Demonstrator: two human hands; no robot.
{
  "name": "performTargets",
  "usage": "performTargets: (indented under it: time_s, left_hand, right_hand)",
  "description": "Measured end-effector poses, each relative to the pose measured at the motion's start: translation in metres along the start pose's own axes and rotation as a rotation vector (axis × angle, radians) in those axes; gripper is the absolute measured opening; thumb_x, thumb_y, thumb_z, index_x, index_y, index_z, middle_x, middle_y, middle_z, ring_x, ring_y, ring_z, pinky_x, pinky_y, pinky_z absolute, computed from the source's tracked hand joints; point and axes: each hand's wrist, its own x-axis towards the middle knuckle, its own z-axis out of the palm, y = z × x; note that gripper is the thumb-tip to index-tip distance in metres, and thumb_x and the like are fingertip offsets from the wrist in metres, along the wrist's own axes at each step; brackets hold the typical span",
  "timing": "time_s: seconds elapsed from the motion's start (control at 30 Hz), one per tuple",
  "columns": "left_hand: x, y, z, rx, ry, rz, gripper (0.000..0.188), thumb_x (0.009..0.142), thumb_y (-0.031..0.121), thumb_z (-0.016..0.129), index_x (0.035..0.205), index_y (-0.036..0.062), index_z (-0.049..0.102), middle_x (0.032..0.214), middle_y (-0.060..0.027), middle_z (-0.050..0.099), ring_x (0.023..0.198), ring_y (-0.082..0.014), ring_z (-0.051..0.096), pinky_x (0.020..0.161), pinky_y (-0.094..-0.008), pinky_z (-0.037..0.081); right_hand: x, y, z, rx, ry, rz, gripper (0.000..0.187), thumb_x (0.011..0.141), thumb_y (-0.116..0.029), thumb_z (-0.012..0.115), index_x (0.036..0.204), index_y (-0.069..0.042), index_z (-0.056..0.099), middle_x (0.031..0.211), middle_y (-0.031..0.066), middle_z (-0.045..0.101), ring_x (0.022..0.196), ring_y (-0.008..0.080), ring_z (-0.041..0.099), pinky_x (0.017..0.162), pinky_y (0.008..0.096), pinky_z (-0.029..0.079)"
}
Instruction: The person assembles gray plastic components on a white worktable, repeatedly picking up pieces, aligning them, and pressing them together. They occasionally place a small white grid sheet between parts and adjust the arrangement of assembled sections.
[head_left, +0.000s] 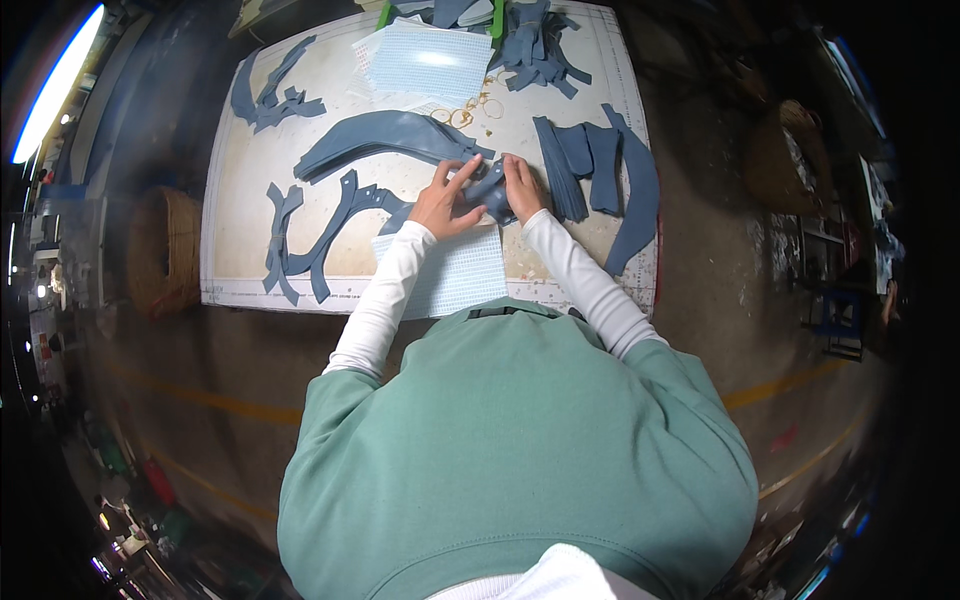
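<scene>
At the near middle of the table, several small blue-grey cut pieces point(489, 188), perhaps leather, lie between my two hands. My left hand point(440, 203) is at their left side, thumb and forefinger spread apart. On the other side my right hand point(521, 188) has its fingers closed along the pieces' edge; part of them is hidden beneath it. Just beyond my hands a curved blue-grey stack point(385, 138) reaches from the left. A printed sheet point(455, 275) lies under my wrists. To the left are branching blue-grey strips point(335, 235).
The white table point(235, 215) also holds fanned blue-grey strips point(567, 170) and a long curved piece point(637, 190) at right. Farther off are loose rubber bands point(460, 117), printed sheets point(420, 62), a bundle of strips point(535, 45) and a green-edged bin point(498, 18). Wicker baskets point(165, 250) flank the table.
</scene>
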Motion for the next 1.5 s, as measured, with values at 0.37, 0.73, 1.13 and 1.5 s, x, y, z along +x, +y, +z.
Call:
performTargets:
  time_s: [0.37, 0.73, 1.13, 1.5]
  left_hand:
    - [-0.008, -0.015, -0.019, -0.079, 0.233, 0.026, 0.059, 0.065, 0.018, 0.079, 0.117, 0.0078, 0.054, 0.1, -0.0131, 0.061, 0.082, -0.0284, 0.063, 0.076, -0.0361, 0.05]
    - [-0.059, -0.044, -0.121, -0.049, 0.637, -0.188, 0.037, 0.067, 0.006, 0.071, 0.103, 0.0086, 0.062, 0.078, -0.0032, 0.065, 0.071, -0.0136, 0.063, 0.069, -0.0272, 0.049]
    - [-0.153, -0.083, -0.16, 0.403, 0.354, -0.499, 0.04, 0.069, 0.027, 0.079, 0.106, 0.0146, 0.07, 0.084, -0.0077, 0.063, 0.078, -0.0276, 0.063, 0.072, -0.0366, 0.05]
    - [-0.144, -0.099, -0.126, 0.61, 0.391, -0.496, 0.039, 0.068, 0.032, 0.079, 0.103, 0.0169, 0.07, 0.093, -0.0037, 0.062, 0.091, -0.0247, 0.058, 0.083, -0.0387, 0.046]
  right_hand:
    - [-0.034, -0.085, -0.009, -0.001, -0.37, -0.506, 0.078, 0.069, -0.005, 0.073, 0.138, -0.018, 0.039, 0.094, 0.0149, 0.067, 0.085, 0.0246, 0.068, 0.076, 0.034, 0.054]
    - [0.0, -0.196, 0.059, 0.061, -0.492, -0.706, 0.067, 0.07, -0.011, 0.076, 0.131, -0.014, 0.046, 0.091, 0.0129, 0.069, 0.085, 0.0233, 0.069, 0.079, 0.033, 0.054]
    - [0.0, -0.119, 0.181, -0.075, -0.681, -0.23, 0.07, 0.072, -0.01, 0.075, 0.134, -0.005, 0.043, 0.094, 0.0097, 0.069, 0.084, 0.0157, 0.066, 0.078, 0.0278, 0.051]
    - [0.007, -0.091, 0.061, -0.222, -0.522, -0.597, 0.023, 0.079, -0.012, 0.067, 0.1, -0.006, 0.067, 0.089, 0.0104, 0.069, 0.078, 0.0194, 0.067, 0.074, 0.0295, 0.053]
